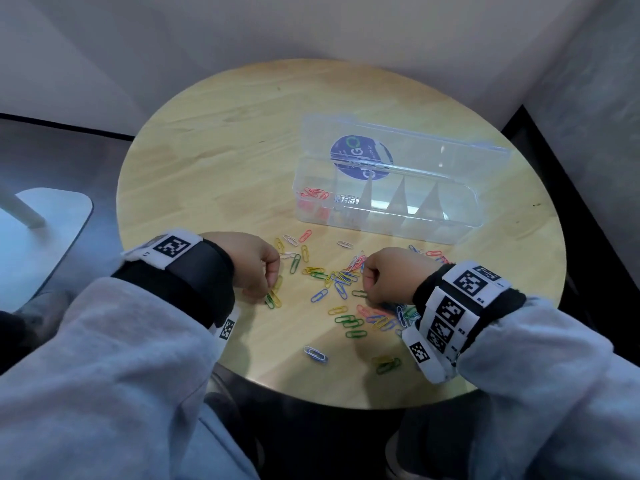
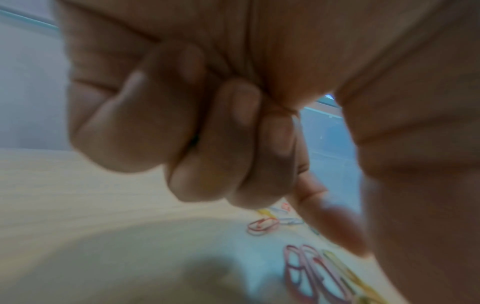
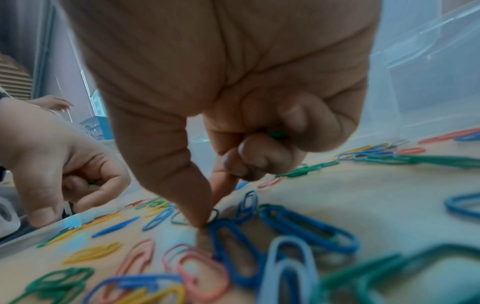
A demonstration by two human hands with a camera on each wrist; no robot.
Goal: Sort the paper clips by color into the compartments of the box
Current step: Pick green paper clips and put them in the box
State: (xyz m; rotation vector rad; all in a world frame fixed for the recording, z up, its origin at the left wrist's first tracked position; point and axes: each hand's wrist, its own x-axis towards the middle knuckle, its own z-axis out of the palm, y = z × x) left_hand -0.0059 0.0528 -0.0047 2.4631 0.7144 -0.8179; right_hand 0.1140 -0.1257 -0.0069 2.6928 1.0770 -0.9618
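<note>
from the head view the clear box (image 1: pixel 384 202) stands open on the round table (image 1: pixel 214 140), red clips (image 1: pixel 314 194) in its leftmost compartment; loose paper clips (image 1: pixel 341 278) lie scattered just in front of the box. only the right wrist view shows the right hand (image 3: pixel 233 102) pinching a green clip (image 3: pixel 193 218) on the table — another green one tucked in its curled fingers (image 3: pixel 259 156). the left hand (image 1: pixel 256 263) is curled beside the scatter; the left wrist view is too blurred to tell what it holds.

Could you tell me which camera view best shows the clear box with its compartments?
The head view: the whole box sits open, dividers visible, red clips in the leftmost compartment. The right wrist view catches only a blurred wall; the left wrist view, a blurred sliver behind the fingers.
</note>
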